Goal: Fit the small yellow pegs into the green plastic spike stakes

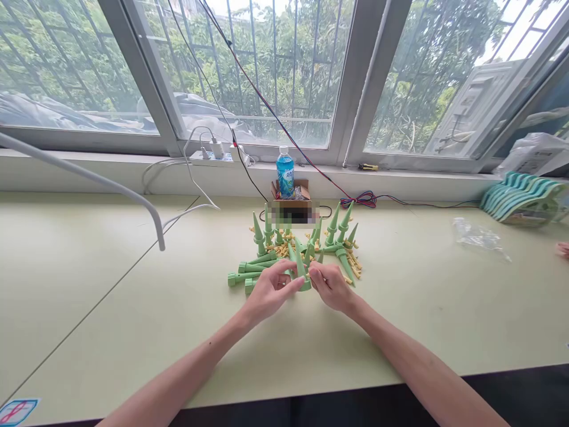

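My left hand (272, 289) is closed around a green plastic watering spike (300, 264), which stands point up with its wide collar by my thumb. Close to that collar, on its right side, my right hand (331, 286) pinches with its fingertips. What it holds is small and mostly hidden by the fingers. Behind the hands, several more green spikes (258, 237) stand upright, and others (251, 267) lie on their sides to the left. Small yellow plastic pieces (354, 264) are heaped among them.
A blue-labelled bottle (285, 172) stands by a small cardboard box (302, 188) at the sill. Coiled red and black wire (362, 200), a clear plastic bag (480, 234) and stacked teal pieces (522, 198) are to the right. A white tube (133, 190) hangs at left. Another person's fingers (562, 249) show at the right edge.
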Available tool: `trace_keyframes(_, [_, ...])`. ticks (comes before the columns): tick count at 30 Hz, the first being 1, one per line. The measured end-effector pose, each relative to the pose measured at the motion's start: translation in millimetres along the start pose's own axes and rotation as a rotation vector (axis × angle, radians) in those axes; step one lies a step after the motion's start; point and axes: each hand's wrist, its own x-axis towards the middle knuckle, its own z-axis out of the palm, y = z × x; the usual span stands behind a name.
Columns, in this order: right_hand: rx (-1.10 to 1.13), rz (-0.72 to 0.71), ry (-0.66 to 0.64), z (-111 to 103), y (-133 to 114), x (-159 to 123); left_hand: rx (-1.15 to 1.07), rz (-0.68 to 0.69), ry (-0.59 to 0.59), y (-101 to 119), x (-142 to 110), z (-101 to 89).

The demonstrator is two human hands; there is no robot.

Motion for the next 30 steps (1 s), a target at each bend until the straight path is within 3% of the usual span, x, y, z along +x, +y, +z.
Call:
trace_keyframes(4, [0.016,0.03,0.006,1,3,-1,0.091,0.162,-0.004,-11,0,1.5])
trace_keyframes(10, [-0.023,0.032,0.044,2,3,1,0.144,0.204,0.044,-16,1,2.6])
trace_keyframes(21, [-0.112,0.02,0.1,1,-5,2,0.045,0.021,0.187,-2,2,2.4])
trace_keyframes(30, [-0.123,-0.017,0.072,0,-5,2,0.073,-0.072,0.111,2,3,2.2])
